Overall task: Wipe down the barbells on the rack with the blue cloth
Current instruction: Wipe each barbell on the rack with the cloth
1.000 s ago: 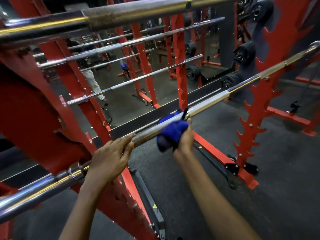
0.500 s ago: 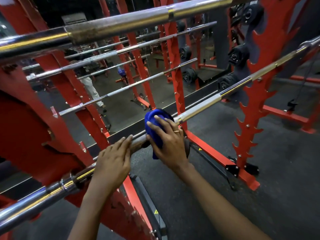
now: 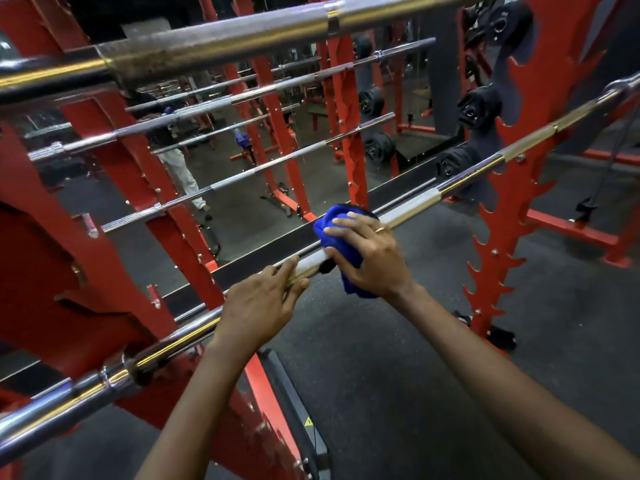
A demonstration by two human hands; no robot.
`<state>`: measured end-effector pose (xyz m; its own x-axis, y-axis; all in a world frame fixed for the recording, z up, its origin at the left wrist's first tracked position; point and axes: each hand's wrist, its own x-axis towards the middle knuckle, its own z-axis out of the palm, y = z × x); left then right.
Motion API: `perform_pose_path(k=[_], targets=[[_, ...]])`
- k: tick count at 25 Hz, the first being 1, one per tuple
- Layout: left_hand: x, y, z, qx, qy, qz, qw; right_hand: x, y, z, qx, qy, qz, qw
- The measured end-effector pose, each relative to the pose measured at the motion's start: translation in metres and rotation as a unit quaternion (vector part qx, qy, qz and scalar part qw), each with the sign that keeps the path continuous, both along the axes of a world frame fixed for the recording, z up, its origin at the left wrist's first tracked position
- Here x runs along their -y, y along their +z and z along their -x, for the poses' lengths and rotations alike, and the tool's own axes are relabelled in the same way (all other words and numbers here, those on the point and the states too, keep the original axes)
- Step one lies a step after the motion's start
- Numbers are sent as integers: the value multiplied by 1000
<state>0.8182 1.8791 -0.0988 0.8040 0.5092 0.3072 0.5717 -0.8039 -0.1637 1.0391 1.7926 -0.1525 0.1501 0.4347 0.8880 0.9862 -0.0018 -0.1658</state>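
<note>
A long steel barbell (image 3: 460, 181) runs from lower left to upper right across the red rack (image 3: 502, 237). My right hand (image 3: 372, 258) presses the blue cloth (image 3: 332, 220) around the bar's middle, fingers curled over the top. My left hand (image 3: 263, 303) grips the same bar just to the left of the cloth. A second, thicker barbell (image 3: 225, 39) lies on the rack above, close to the camera, with dull stains on its sleeve.
A wall mirror (image 3: 242, 161) behind the rack reflects more bars, red posts and a person. Black weight plates (image 3: 479, 107) hang on pegs at the right. Red rack feet (image 3: 571, 230) and a black bench edge (image 3: 298, 410) lie on the dark rubber floor.
My right hand turned from under the bar to over it and has slid the cloth right along the bar. My left hand keeps its grip on the bar.
</note>
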Motion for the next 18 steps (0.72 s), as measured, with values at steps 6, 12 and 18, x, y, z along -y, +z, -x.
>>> perform_pose_path(k=[6,12,18], targets=[[-8,-3,-7,-3,-32,-5,999,7,4,-53,-132,-80,-59,986],[-7,-2,-59,-6,-77,19,997,3,-5,-92,-224,-104,-139,959],[-6,-2,-59,12,-80,6,997,-23,-2,-22,-681,29,-343,646]])
